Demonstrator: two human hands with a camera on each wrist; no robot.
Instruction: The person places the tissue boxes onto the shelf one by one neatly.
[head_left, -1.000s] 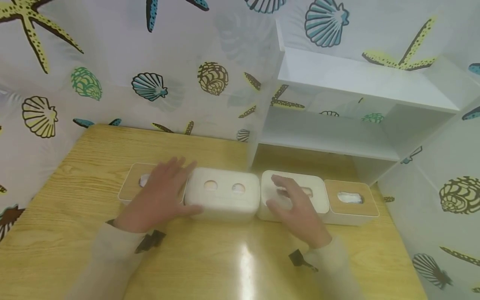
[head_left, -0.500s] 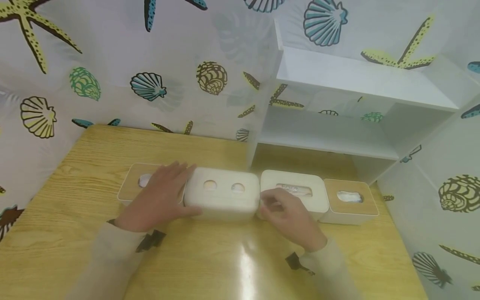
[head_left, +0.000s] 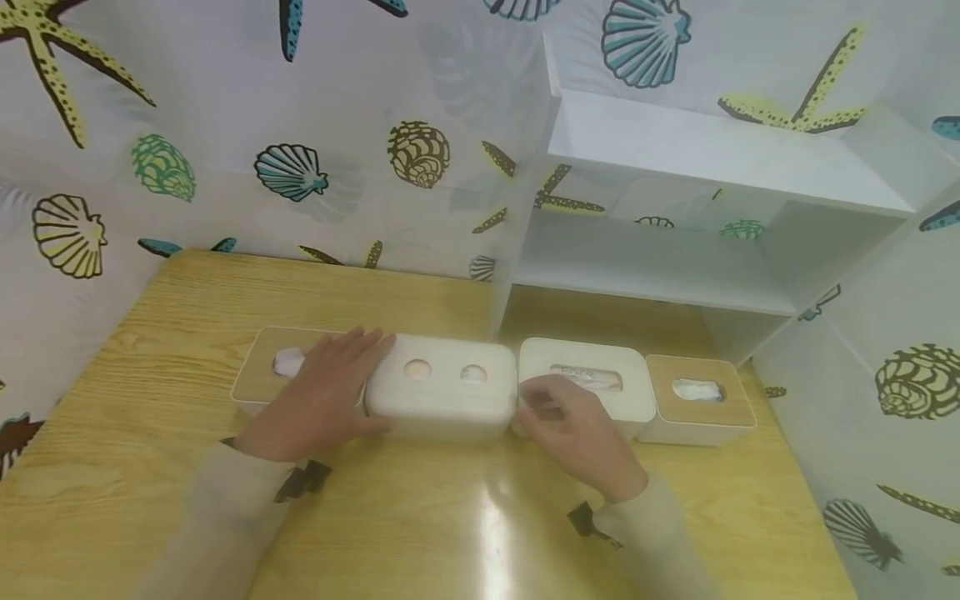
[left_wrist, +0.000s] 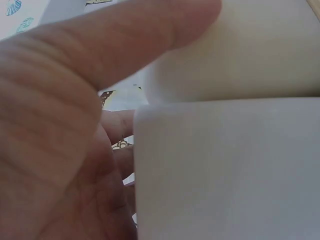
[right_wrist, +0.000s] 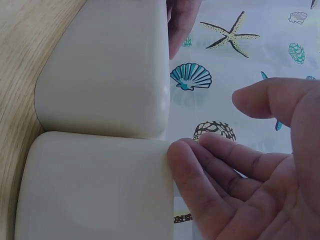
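Several tissue boxes stand in a row. My left hand [head_left: 318, 392] lies over the join between the wood-lidded left box [head_left: 258, 367] and the cream box with two round holes [head_left: 442, 400]; its thumb [left_wrist: 165, 37] stretches along the cream box's front. My right hand [head_left: 581, 437], fingers loosely bent, is at the left front corner of the cream box with an oblong slot [head_left: 637, 400]. In the right wrist view a fingertip [right_wrist: 182, 155] meets that box's top edge, close to the seam with the two-hole box, and the thumb stands apart. Neither hand grips anything.
A second wood-lidded box [head_left: 667, 408] with tissue in its opening ends the row on the right. Behind the row rises a white shelf unit [head_left: 652, 275]. The wooden table [head_left: 405, 517] meets a shell-patterned wall covering [head_left: 367, 100].
My right hand has moved left from above the slotted box to its left front corner, uncovering the slot, and its fingers have bent more. The left hand stays almost in place.
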